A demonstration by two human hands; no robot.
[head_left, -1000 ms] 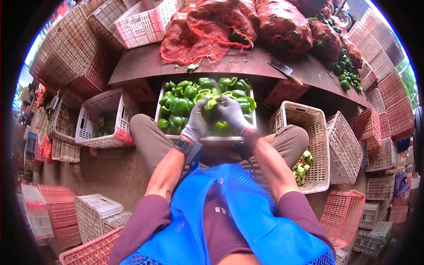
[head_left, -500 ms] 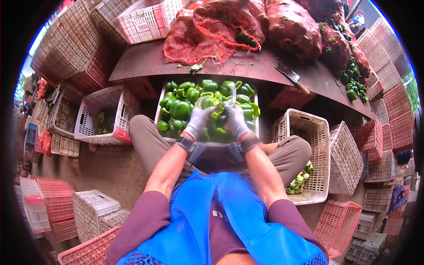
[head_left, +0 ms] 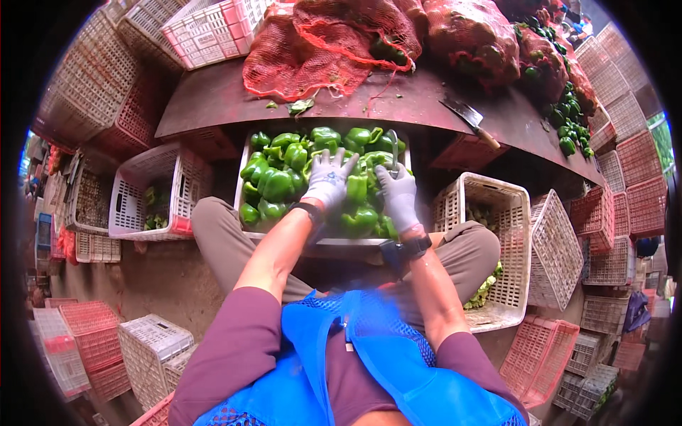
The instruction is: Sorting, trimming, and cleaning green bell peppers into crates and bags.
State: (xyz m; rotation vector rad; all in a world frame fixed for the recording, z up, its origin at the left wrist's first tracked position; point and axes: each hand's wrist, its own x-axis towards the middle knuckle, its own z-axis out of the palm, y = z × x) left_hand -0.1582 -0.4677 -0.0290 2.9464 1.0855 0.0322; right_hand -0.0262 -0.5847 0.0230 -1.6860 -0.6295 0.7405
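Glossy green bell peppers (head_left: 276,185) fill a white plastic crate (head_left: 245,153) in front of me, between my knees. My left hand (head_left: 328,182), in a pale grey work glove, lies over the peppers with its fingers spread and grips nothing. At the crate's right side, my right hand (head_left: 398,197) wears the same kind of glove and is closed on a thin, curved metal tool (head_left: 394,148) that sticks up past the fingers. The tool's lower part is hidden by the hand, so its exact kind does not show.
A dark table (head_left: 206,106) stands beyond the crate, bearing red mesh sacks (head_left: 312,53), a cleaver (head_left: 465,117) and loose peppers (head_left: 568,121). A white crate (head_left: 149,192) is at my left; another crate (head_left: 522,248) with green scraps is at my right. Stacked crates surround me.
My hands were together over a pepper; now they are apart. The left lies spread on the peppers, and the right has moved to the right with the metal tool. The view shifted slightly.
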